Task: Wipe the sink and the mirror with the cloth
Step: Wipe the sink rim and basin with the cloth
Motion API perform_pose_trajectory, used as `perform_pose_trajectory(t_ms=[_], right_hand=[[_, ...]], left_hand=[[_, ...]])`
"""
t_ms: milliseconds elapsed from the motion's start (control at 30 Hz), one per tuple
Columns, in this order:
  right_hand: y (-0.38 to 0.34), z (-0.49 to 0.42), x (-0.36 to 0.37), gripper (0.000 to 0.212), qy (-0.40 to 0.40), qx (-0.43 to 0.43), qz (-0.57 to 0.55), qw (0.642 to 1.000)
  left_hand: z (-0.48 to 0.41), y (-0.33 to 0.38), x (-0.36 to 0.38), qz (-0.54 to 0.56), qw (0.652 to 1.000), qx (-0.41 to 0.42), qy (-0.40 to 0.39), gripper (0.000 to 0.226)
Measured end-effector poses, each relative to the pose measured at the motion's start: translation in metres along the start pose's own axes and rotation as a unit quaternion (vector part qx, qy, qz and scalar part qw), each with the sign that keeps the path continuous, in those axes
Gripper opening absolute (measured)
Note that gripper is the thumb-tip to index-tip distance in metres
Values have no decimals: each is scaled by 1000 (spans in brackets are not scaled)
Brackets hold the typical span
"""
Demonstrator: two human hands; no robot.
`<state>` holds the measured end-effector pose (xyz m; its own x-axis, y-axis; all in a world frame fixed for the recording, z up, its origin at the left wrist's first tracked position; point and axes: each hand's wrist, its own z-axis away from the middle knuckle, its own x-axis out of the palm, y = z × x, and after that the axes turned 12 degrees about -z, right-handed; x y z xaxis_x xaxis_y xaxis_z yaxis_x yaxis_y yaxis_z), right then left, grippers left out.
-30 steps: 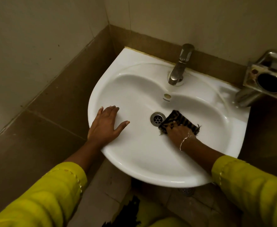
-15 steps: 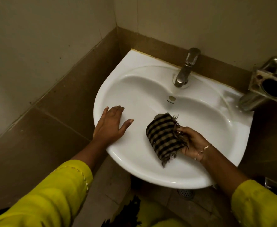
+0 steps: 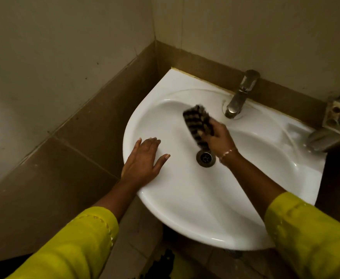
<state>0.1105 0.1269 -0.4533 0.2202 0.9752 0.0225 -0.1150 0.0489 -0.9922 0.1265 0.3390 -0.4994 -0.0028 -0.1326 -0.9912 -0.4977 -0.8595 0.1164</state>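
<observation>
1. The brown tiled wall (image 3: 74,158) hugs the sink on its left and back edges, so it sits boxed into a corner. The only open sides are the front and the right.
2. The white sink (image 3: 195,198) has a rounded front rim. The front and right parts of the bowl are bare, with plenty of room there.
3. Yellow sleeves, left (image 3: 74,244) and right (image 3: 310,238), come in from the bottom corners.
4. The left hand (image 3: 143,160) lies flat on the sink's left rim. Its fingers are straight and close together, with the thumb spread out toward the bowl, and it grips nothing.
5. The right hand (image 3: 218,140) is over the middle of the bowl, with its fingers curled round the cloth.
6. The striped cloth (image 3: 197,121) looks a bit blurry. Most of it sticks out past the fingers, up and left toward the back slope of the bowl. Its lower end trails to just above the drain.
7. The metal tap (image 3: 239,95) stands at the back rim, close to the cloth on its right but apart from it.
8. A metal holder (image 3: 338,121) sits at the far right edge.
9. The drain (image 3: 206,158) is just below the right hand.
10. There's a thin bracelet (image 3: 228,153) on the right wrist.
</observation>
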Motion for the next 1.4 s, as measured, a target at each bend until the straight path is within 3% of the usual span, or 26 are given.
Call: perform_pose_trajectory(t_ms=[33, 67, 167, 233, 267, 300, 367, 533, 633, 700, 800, 867, 967, 1400], right_hand=[[-6, -13, 5, 49, -5, -96, 107, 990], [-8, -25, 8, 53, -28, -165, 239, 957], [19, -68, 7, 54, -106, -291, 551, 775], [38, -78, 6, 41, -139, -293, 701, 635], [46, -75, 4, 31, -152, -282, 745, 585], [52, -70, 1, 27, -174, -269, 768, 554], [65, -62, -5, 33, -222, -210, 790, 532], [87, -41, -26, 34, -227, -132, 814, 519], [83, -24, -35, 45, -201, -133, 830, 503], [86, -13, -42, 41, -203, -117, 832, 502], [86, 5, -48, 37, -187, -35, 818, 543], [88, 13, -57, 50, -176, 40, 783, 595], [87, 22, -66, 48, -179, 110, 723, 658], [82, 63, -3, 42, -196, 157, 615, 747]], left_hand=[[0, 0, 0, 1, 1000, 1, -1, 83], [0, 0, 0, 4, 1000, 2, -3, 80], [-1, -1, 0, 9, 1000, 1, 1, 75], [0, -1, 0, 8, 1000, 1, 2, 79], [0, -1, 0, 8, 1000, 0, 2, 81], [0, -1, 0, 8, 1000, -1, 2, 83], [-1, -1, 0, 9, 1000, -2, -1, 85], [0, -1, 0, -1, 1000, -6, -5, 84], [0, -1, -1, -4, 1000, -5, -1, 88], [0, -1, -1, -4, 1000, -3, -3, 90], [0, -2, 0, -5, 1000, -3, -3, 89], [0, -2, 0, -10, 1000, 1, -4, 89], [-1, -2, 0, -16, 1000, 3, -3, 84], [0, 1, 0, -13, 1000, 5, 9, 76]])
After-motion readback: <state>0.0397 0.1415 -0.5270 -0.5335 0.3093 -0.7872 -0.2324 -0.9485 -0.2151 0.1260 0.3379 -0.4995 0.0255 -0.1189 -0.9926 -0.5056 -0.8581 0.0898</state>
